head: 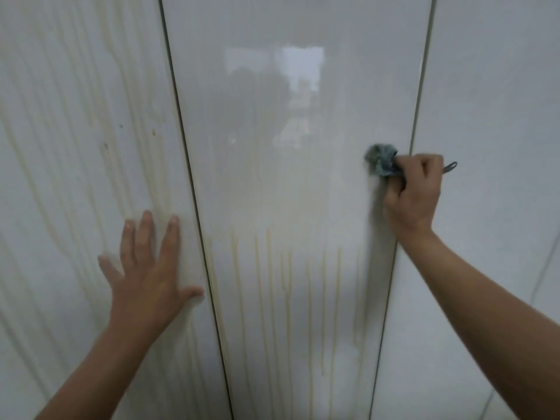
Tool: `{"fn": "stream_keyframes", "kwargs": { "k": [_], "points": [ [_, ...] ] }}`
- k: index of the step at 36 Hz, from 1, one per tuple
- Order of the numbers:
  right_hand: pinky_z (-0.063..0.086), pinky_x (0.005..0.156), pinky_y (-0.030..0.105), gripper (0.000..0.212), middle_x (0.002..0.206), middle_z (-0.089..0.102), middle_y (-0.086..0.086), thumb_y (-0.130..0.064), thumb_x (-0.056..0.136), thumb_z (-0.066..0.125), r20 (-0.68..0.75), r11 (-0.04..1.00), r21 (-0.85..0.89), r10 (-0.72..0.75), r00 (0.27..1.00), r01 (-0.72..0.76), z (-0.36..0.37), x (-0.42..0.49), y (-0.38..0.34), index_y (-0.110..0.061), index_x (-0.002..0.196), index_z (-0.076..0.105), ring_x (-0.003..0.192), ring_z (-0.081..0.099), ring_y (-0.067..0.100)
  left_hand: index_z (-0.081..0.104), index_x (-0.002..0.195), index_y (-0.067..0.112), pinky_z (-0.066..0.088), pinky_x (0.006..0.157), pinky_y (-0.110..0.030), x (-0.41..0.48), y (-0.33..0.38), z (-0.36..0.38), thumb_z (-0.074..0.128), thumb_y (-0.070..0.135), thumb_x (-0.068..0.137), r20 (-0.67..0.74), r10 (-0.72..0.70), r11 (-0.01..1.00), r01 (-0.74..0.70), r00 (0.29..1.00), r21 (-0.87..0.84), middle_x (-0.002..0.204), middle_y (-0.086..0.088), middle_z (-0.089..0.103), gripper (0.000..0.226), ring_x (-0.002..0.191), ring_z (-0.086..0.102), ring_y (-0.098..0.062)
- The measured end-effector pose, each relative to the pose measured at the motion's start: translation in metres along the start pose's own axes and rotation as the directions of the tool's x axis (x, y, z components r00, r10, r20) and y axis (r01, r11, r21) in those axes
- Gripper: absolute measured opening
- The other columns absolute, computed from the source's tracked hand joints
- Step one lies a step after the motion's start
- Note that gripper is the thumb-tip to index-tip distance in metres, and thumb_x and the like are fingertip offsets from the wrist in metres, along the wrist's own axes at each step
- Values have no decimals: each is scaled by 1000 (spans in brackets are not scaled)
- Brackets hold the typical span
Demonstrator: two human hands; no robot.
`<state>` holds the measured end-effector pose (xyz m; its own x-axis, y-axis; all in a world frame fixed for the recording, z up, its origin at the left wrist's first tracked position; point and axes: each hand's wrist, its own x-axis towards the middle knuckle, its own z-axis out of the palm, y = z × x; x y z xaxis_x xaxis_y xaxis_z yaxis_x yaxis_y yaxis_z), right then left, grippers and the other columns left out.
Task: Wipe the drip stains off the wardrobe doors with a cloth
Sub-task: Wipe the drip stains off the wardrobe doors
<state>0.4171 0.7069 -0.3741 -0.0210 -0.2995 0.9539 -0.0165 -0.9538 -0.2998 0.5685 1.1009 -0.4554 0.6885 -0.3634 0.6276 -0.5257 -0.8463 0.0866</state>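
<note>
Cloth (380, 159): grey-green, bunched into a wad, pressed against the middle door (288, 86) close to its right edge.
Right hand (412, 189): fingers (424, 165) curled tight round the wad, gripping it; thin loop sticking out to the right, perhaps a hanging tag, too blurred to tell.
Left hand (148, 268): flat on the left door (75, 116) just beside the seam, fingers (169, 237) straight and spread, holding nothing, bracing.
Drip stains (288, 283): yellowish runs down the lower middle door, below the cloth; only faint traces higher up; heavier streaks all over the left door.
Right door (500, 101): no streaks visible.
Step in hand: wiping the middle door, judged part done, the lower half and the whole left door yet to clean.
Doing it well: firm, even pressure; overlapping side-to-side passes across the full width, working downward into the runs, then along each run from top to bottom; wad opened out for more contact and turned to a clean face once soiled; left palm kept braced against any swing.
Risk: smearing residue sideways with a dirty face of the wad.
</note>
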Motion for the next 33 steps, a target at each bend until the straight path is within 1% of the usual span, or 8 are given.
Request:
{"fn": "stream_keyframes", "kwargs": {
  "k": [6, 11, 14, 18, 24, 28, 31, 33],
  "points": [
    [41, 76, 35, 19, 93, 42, -8, -28, 92, 52, 425, 985, -144, 146, 893, -92, -14, -148, 27, -11, 89, 60, 86, 44, 18, 15, 164, 25, 14, 97, -93, -58, -4, 72, 86, 71, 49, 92, 30, 1000, -30, 995, 0, 172, -16, 0, 143, 157, -3, -43],
    [50, 76, 39, 15, 93, 57, -11, -40, 96, 59, 720, 953, -191, -27, 694, 236, -40, -202, 40, -27, 89, 57, 84, 57, 10, 17, 163, 24, 9, 98, -93, -66, -15, 88, 32, 88, 66, 162, 37, 999, -37, 986, -1, 170, -21, 6, 117, 156, 2, -47],
    [51, 77, 39, 30, 92, 57, -10, -44, 94, 55, 646, 977, -105, -74, 759, 184, -39, -170, 36, -16, 89, 65, 85, 55, 12, 16, 163, 24, 13, 97, -92, -63, -20, 93, 43, 75, 63, 113, 65, 998, -67, 992, 9, 171, -20, 4, 115, 156, -1, -46],
    [45, 77, 34, 20, 102, 48, 7, -5, 90, 57, 293, 984, -19, -162, 942, 175, -23, -91, 18, 1, 101, 72, 87, 55, 32, 18, 162, 22, 18, 94, -93, -60, -22, 95, 97, 54, 45, 51, 114, 993, -115, 992, 8, 171, -19, 1, 145, 156, -9, -42],
    [38, 87, 9, 32, 103, 53, 22, 13, 78, 53, 15, 994, 51, 95, 995, -96, 4, -47, -17, 1, 103, 70, 94, 50, 12, 21, 162, 20, 17, 96, -92, -60, -22, 100, 102, 45, 42, 27, 115, 993, -115, 993, 16, 171, -18, -4, 147, 156, -11, -43],
    [45, 81, 35, 28, 100, 50, 14, 3, 82, 52, 174, 999, 22, -40, 984, 37, 16, -126, -20, -3, 103, 69, 90, 55, 31, 21, 162, 19, 16, 96, -92, -60, -24, 104, 101, 46, 42, 12, 118, 993, -118, 993, 21, 171, -19, -3, 147, 156, -11, -43],
    [44, 75, 21, 21, 94, 55, -2, -25, 97, 56, 470, 991, 6, -122, 874, 135, 15, -199, -11, -10, 102, 70, 87, 54, 6, 21, 162, 19, 16, 96, -92, -60, -25, 105, 100, 49, 43, 1, 125, 992, -125, 992, 32, 171, -18, -5, 146, 155, -12, -43],
    [48, 62, 31, 4, 87, 57, 2, -12, 93, 66, 566, 965, 61, -245, 787, 256, 9, -232, -6, -11, 97, 64, 78, 53, 15, 21, 162, 19, 17, 95, -92, -59, -26, 105, 99, 51, 44, 16, 123, 992, -124, 992, 39, 171, -18, -5, 145, 155, -12, -43]
  ]
}}
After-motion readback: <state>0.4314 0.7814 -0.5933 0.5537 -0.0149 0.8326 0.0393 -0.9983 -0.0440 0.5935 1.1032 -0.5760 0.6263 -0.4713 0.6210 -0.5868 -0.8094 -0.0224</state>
